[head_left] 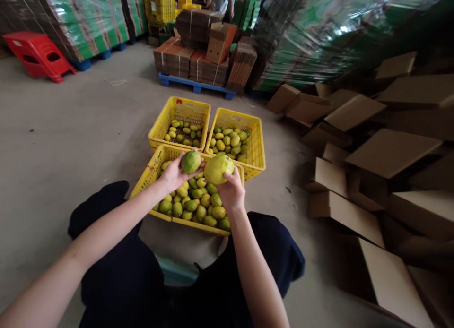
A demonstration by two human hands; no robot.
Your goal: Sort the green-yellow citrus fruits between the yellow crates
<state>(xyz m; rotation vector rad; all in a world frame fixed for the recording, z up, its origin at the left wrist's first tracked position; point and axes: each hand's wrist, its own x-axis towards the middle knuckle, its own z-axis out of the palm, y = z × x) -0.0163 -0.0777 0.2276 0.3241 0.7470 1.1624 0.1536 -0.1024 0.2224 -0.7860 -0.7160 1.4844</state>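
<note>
Film-wrapped green stacks (88, 18) fill the upper left and upper right of the frame; down the right side sprawls a heap of brown cardboard boxes (393, 151); at top centre a blue pallet (180, 82) bears strapped bundles of flattened cartons (199, 28); mid-frame sit three yellow plastic crates, the front crate (192, 224) well filled, the rear left crate (187, 111) thinly covered, the rear right crate (256, 139) partly filled, all with green-to-yellow lemon-like fruit (198, 202).

Above the front crate, the left hand (174, 174) is cupped around a green fruit (190, 161); the right hand (232, 192) is clamped on a larger yellow fruit (218, 169); the pair sit side by side, whether touching I cannot quite tell. To handle them well, I would keep the grip light, fingers spread and nails off, so the skin stays unmarked; turn each slowly to bring its hidden side round; and hold both low over the crate, since a slip there should end on other fruit rather than the floor (95, 115).
</note>
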